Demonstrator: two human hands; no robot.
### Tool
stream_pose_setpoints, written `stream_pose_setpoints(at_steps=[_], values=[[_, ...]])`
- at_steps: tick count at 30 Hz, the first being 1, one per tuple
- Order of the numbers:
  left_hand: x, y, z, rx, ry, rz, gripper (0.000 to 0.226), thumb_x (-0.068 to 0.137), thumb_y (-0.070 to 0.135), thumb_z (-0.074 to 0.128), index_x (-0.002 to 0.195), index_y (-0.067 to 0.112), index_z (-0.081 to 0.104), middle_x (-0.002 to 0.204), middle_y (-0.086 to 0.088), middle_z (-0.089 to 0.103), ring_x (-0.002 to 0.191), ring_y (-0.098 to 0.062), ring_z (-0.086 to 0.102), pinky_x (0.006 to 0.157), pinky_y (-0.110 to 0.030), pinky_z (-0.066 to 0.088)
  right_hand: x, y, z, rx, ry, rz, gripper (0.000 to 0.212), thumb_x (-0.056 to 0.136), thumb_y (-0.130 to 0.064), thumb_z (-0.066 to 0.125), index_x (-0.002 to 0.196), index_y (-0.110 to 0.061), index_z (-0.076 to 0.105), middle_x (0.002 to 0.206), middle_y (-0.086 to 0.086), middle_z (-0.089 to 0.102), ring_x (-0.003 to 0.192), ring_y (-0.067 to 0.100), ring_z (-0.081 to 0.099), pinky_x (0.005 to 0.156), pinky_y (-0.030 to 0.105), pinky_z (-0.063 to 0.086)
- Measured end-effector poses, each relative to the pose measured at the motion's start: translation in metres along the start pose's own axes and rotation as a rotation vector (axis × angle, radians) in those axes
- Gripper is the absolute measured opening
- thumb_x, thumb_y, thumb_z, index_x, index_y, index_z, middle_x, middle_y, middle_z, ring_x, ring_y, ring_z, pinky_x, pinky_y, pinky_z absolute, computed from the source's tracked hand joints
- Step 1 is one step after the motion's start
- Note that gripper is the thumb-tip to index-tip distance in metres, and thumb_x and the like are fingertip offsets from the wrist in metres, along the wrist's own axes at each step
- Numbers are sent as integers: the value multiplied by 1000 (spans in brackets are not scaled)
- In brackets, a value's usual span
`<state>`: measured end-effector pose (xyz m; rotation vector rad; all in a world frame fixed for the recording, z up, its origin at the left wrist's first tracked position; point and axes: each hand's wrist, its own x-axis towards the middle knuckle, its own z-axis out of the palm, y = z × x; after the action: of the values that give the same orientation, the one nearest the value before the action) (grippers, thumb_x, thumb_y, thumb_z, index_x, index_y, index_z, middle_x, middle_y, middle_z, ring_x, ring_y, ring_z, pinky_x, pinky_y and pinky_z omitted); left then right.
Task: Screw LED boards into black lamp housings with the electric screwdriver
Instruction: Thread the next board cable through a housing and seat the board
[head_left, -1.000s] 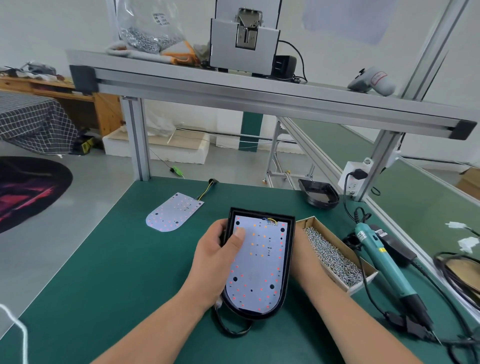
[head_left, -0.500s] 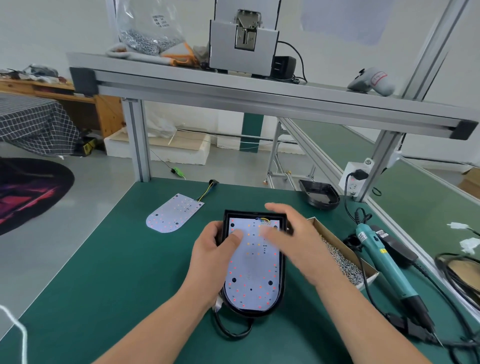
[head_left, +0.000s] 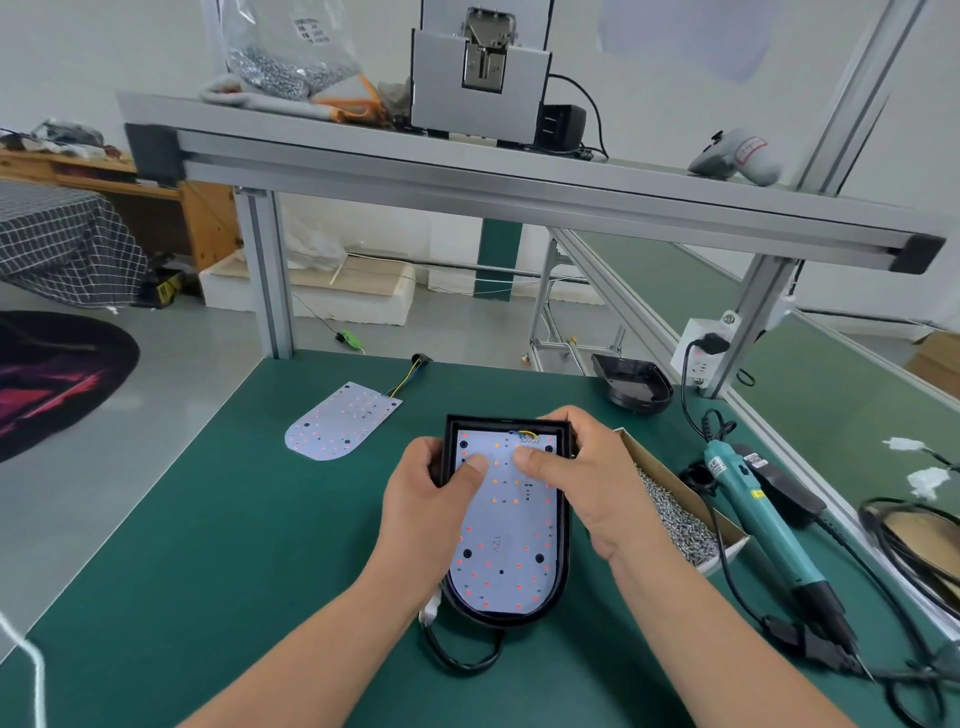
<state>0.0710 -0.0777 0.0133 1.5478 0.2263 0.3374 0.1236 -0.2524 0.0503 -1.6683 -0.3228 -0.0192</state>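
Observation:
A black lamp housing (head_left: 565, 530) lies on the green bench with a white LED board (head_left: 506, 540) seated inside it. My left hand (head_left: 431, 493) grips the housing's left edge, its thumb pressing on the board. My right hand (head_left: 582, 478) wraps the housing's upper right corner, thumb down on the board near its wires. The teal electric screwdriver (head_left: 763, 525) lies untouched on the bench to the right. A cardboard box of screws (head_left: 680, 514) sits between housing and screwdriver.
A spare LED board (head_left: 337, 421) with wires lies at the left rear. A second black housing (head_left: 636, 387) rests at the back right by the frame post (head_left: 748, 322). Cables (head_left: 909, 551) coil at the right. The aluminium shelf (head_left: 467, 182) spans overhead.
My right hand came up from beside the housing, swept over it, and now holds its upper right corner with the thumb on the board. My left hand kept its hold.

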Motion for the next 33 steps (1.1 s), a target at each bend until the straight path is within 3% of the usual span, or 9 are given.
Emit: stream_pose_setpoints(at_steps=[5,9,11,15,19,22,26,30,33], values=[[-1,3,-4,-5,-126,18,29,96,38,75,121,37,62,106,11,76,103,-16,73,88,-36,60,5,2,-1,-4,7,16,23,69,-18,83,84,-23,66,74,-8,70,68,9,64,62,20,52],[-10,-5,-15,229,-295,111,71,91,78,46,156,52,33,141,11,61,132,-9,55,111,-36,44,10,6,-16,43,93,69,27,80,-4,85,97,-13,66,81,-3,74,73,13,68,73,32,54],[-8,-9,-19,434,-240,168,69,93,82,25,153,48,34,140,14,60,127,-9,56,103,-34,44,11,9,-27,66,109,108,24,87,2,80,104,-11,68,88,1,77,80,17,72,76,37,58],[7,-9,-14,823,74,162,40,111,41,33,148,29,38,134,0,64,96,-31,64,73,-39,42,13,7,-40,132,84,158,26,89,1,77,113,-5,70,107,19,78,89,27,73,84,45,61],[19,-9,-20,580,207,82,50,112,36,39,158,22,28,120,9,59,87,-24,61,73,-42,45,11,10,-35,125,-2,202,27,90,3,76,115,-3,68,94,7,80,80,19,76,66,32,60],[28,-9,-28,289,150,-88,69,107,29,55,163,26,15,126,7,54,82,-19,69,65,-34,48,10,15,-26,145,-8,224,26,90,3,76,114,-2,67,89,3,79,75,16,76,62,26,58],[33,-9,-41,229,-64,-130,76,86,18,79,144,23,29,110,-3,73,78,-21,79,69,-34,57,10,19,-22,157,8,246,25,90,2,77,112,-4,67,91,5,80,79,19,76,65,31,60],[34,-10,-53,798,49,21,62,87,42,81,133,26,42,106,6,62,88,-19,62,64,-35,44,11,19,-24,162,34,259,26,90,0,77,114,-4,68,105,16,79,89,28,76,84,47,63],[29,-3,-53,1062,134,131,35,92,58,71,95,29,52,79,10,63,72,-18,61,57,-33,41,10,16,-24,239,42,269,28,92,2,74,119,1,67,113,23,77,93,33,75,87,49,63]])
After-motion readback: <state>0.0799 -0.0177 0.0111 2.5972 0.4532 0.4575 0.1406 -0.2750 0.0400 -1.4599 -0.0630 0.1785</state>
